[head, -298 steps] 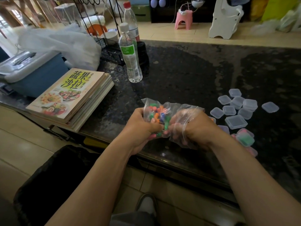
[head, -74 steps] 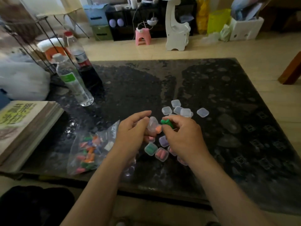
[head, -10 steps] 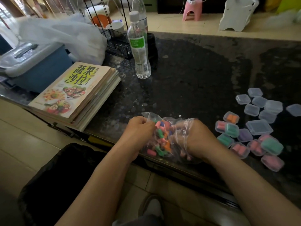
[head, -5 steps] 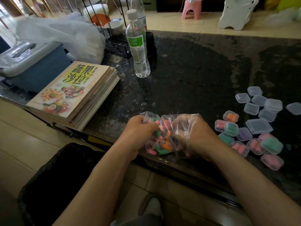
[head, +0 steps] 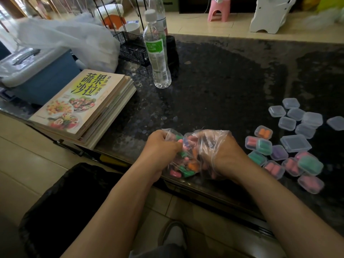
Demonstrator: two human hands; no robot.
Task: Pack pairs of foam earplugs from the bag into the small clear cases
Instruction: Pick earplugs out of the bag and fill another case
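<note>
Several books [head: 83, 105] (stacked) + bottle [head: 158, 58], L of bag [head: 186, 162].

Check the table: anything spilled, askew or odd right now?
No spill or damage visible. The clear plastic bag of coloured foam earplugs lies at the near edge of the dark stone table, gripped by the left hand, right hand inside it. One teal-filled small clear case sits tilted atop pink-filled cases.

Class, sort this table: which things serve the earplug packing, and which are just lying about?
In use: bag of earplugs, gripped by the left hand, right hand inside it; filled cases; empty cases.
Lying about: water bottle, cookbook stack, wire rack, white plastic bag, blue box.
</note>
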